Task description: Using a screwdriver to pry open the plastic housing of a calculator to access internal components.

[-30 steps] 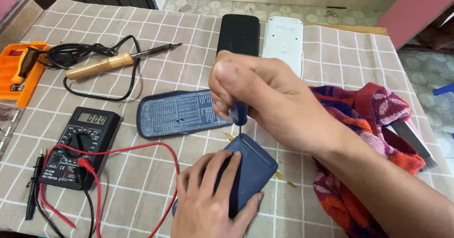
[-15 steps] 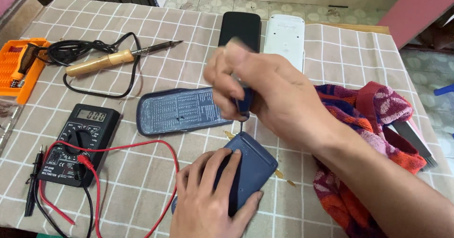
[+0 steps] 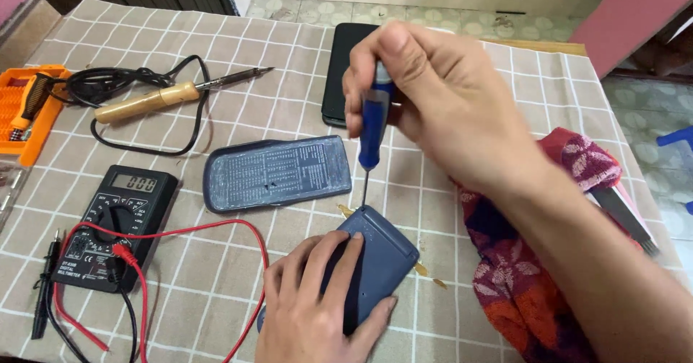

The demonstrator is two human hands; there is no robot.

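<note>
Right hand closed around a blue-handled screwdriver, held upright; its thin shaft comes down to the far corner of a dark blue case. Left hand lies flat on the near part of the case, fingers spread and pressing it to the tabletop; it pins rather than grips.

The case sits near the front edge, just this side of a detached grey-blue cover. Further off: multimeter with red and black leads at left, soldering iron with a wooden handle, orange bit tray at far left, black phone behind the right hand, patterned cloth at right.

Judgement on the step: keep the shaft square to the case, press straight down before turning, and keep the left hand's weight on so the case does not spin on the checked cloth. Turn from the fingertips, slowly.

Not resolved: the tip's contact point is too small to tell whether it sits in a screw or a seam. The left palm hides most of the case; its near end is cut off by the hand.
</note>
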